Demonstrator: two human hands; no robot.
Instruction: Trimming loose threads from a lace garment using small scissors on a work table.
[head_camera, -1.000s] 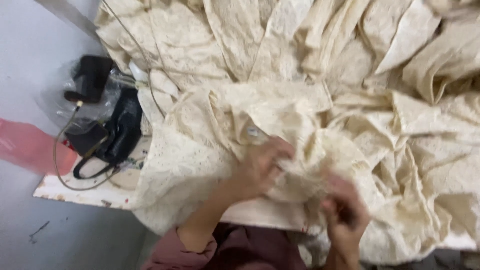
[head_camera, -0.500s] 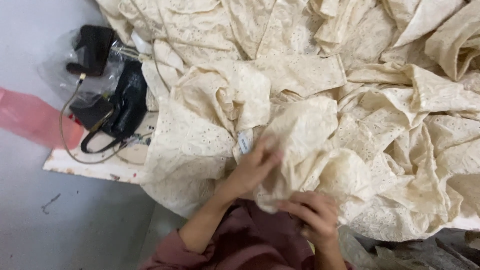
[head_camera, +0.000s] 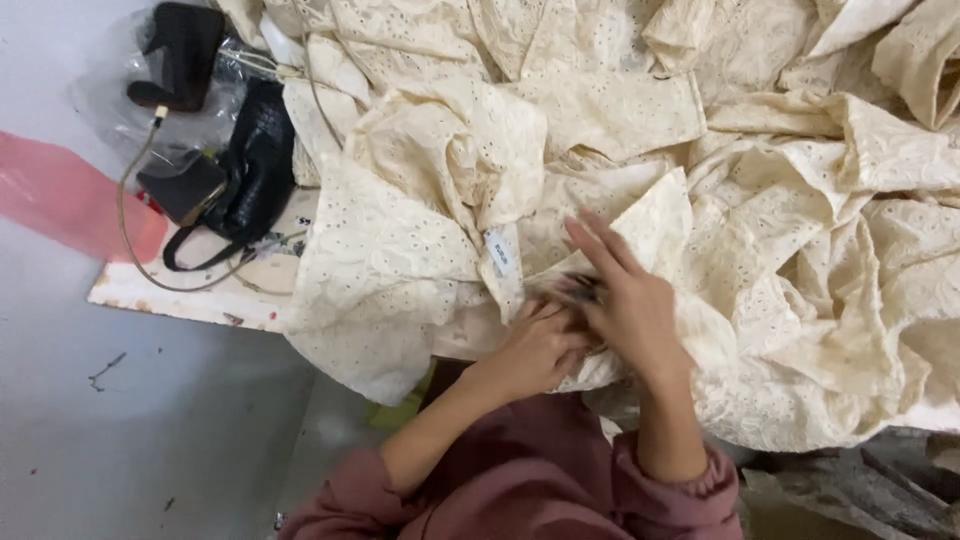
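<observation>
A big heap of cream eyelet fabric (head_camera: 620, 110) covers the table. My left hand (head_camera: 535, 350) is closed on a fold of this fabric at the near edge, just below a small white label (head_camera: 500, 250) sewn to it. My right hand (head_camera: 630, 295) lies right beside it, over the same fold, with its fingers stretched out and pointing up and left. A small dark blurred thing (head_camera: 578, 290) shows between the two hands; I cannot tell what it is or which hand has it. Both arms wear dusty-pink sleeves (head_camera: 520, 490).
At the table's left end lie a black handbag (head_camera: 250, 170), a dark item inside a clear plastic bag (head_camera: 180, 55) and a thin cable (head_camera: 130, 215). The white table edge (head_camera: 170, 295) ends there. Beyond it is grey floor with a pink patch (head_camera: 60, 195).
My right hand has come up from the near edge to lie beside my left hand, its fingers now stretched out. The fabric has been pulled and refolded; the white label now shows.
</observation>
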